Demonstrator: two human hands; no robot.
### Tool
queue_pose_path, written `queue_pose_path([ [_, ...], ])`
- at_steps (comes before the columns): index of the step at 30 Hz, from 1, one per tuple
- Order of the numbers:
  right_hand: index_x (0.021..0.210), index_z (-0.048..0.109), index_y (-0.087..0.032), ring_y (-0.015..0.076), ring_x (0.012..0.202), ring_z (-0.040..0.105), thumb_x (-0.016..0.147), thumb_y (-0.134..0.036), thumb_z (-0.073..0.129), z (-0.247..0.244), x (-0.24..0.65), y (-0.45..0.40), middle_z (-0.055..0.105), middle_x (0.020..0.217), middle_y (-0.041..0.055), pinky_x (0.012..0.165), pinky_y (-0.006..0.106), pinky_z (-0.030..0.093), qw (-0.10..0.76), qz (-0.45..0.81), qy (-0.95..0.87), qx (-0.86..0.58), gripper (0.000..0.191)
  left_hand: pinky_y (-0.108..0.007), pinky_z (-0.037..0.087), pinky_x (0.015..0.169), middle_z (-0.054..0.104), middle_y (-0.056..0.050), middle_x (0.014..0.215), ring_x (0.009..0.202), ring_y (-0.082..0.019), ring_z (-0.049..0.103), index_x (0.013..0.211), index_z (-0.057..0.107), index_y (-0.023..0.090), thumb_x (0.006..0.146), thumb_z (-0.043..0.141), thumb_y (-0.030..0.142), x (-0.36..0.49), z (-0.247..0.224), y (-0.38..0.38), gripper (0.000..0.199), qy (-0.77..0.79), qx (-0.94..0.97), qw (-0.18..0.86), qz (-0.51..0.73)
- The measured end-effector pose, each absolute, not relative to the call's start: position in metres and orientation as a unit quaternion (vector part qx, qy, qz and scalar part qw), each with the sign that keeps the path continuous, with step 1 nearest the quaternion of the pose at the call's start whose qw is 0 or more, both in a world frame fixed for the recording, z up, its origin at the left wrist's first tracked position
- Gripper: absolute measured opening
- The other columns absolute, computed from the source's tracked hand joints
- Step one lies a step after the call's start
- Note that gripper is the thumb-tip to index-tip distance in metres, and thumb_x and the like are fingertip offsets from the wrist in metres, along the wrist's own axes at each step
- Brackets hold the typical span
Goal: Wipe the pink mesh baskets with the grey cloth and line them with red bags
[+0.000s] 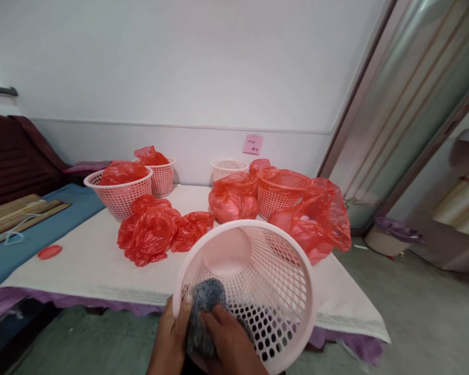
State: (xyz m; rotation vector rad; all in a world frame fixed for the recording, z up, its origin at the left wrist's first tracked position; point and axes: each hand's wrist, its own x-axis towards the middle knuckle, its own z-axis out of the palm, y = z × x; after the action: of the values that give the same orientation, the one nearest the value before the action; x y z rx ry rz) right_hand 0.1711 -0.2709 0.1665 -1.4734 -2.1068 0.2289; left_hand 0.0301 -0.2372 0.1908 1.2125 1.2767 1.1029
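Note:
A pink perforated basket is tipped toward me at the near edge of the white-covered table, its mouth facing me. My left hand grips the basket's rim at its left side, thumb over the edge. Inside the mouth, my right hand is closed on a grey-blue cloth, pressed against the inner left wall. The lower part of the cloth is partly hidden by my fingers.
Crumpled red plastic bags lie on the table. Bag-filled baskets stand at the back left, with further baskets and red bags behind and right. A red disc lies left; a bin stands right.

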Motion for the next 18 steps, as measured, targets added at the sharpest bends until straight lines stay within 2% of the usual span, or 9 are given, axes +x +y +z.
queue_pose_path([
  [1,0.102,0.064,-0.025,0.0219,0.074,0.062,0.070,-0.024,0.071,0.165,0.175,-0.278,0.066,0.090,0.0038,0.064,0.031,0.048,0.250,0.031,-0.801,-0.543,0.033,-0.043,0.031,0.114,0.059,-0.019,0.133,0.131,-0.030,0.048,0.129,0.051,0.010,0.084,0.051,0.066,0.028,0.192,-0.233,0.072,0.535,0.498,0.506,0.457],
  [4,0.080,0.066,-0.024,0.0250,0.069,0.060,0.076,-0.026,0.069,0.159,0.199,-0.287,0.064,0.075,0.0051,0.065,0.038,0.047,0.168,-0.116,-0.811,-0.548,0.006,-0.042,0.033,0.111,0.061,-0.017,0.128,0.126,-0.030,0.051,0.124,0.054,0.011,0.086,0.048,0.065,0.023,0.196,-0.223,0.066,0.543,0.515,0.474,0.464],
  [6,0.073,0.064,-0.023,0.0254,0.071,0.059,0.078,-0.027,0.067,0.154,0.214,-0.290,0.063,0.074,0.0062,0.068,0.040,0.047,0.162,-0.139,-0.803,-0.557,0.007,-0.044,0.036,0.107,0.064,-0.015,0.121,0.121,-0.031,0.054,0.120,0.056,0.013,0.088,0.046,0.063,0.022,0.200,-0.217,0.061,0.537,0.548,0.446,0.461],
  [10,0.086,0.064,-0.026,0.0220,0.068,0.054,0.087,-0.023,0.056,0.141,0.218,-0.295,0.062,0.074,0.0033,0.067,0.037,0.045,0.215,-0.156,-0.814,-0.517,0.009,-0.048,0.033,0.106,0.065,-0.014,0.114,0.117,-0.032,0.054,0.116,0.061,0.014,0.090,0.043,0.060,0.019,0.212,-0.205,0.056,0.523,0.617,0.388,0.441],
  [14,0.114,0.060,-0.027,0.0256,0.072,0.060,0.087,-0.025,0.056,0.130,0.206,-0.296,0.068,0.087,0.0065,0.069,0.043,0.049,0.187,-0.202,-0.813,-0.513,0.028,-0.048,0.033,0.106,0.066,-0.011,0.107,0.112,-0.031,0.054,0.113,0.064,0.016,0.090,0.045,0.058,0.020,0.227,-0.194,0.052,0.506,0.644,0.380,0.430],
  [18,0.118,0.058,-0.025,0.0258,0.068,0.062,0.082,-0.023,0.062,0.127,0.202,-0.288,0.069,0.082,0.0056,0.063,0.041,0.051,0.180,-0.192,-0.813,-0.519,0.036,-0.048,0.039,0.101,0.066,-0.010,0.105,0.106,-0.030,0.057,0.116,0.062,0.017,0.090,0.045,0.058,0.021,0.235,-0.195,0.051,0.492,0.655,0.386,0.425],
])
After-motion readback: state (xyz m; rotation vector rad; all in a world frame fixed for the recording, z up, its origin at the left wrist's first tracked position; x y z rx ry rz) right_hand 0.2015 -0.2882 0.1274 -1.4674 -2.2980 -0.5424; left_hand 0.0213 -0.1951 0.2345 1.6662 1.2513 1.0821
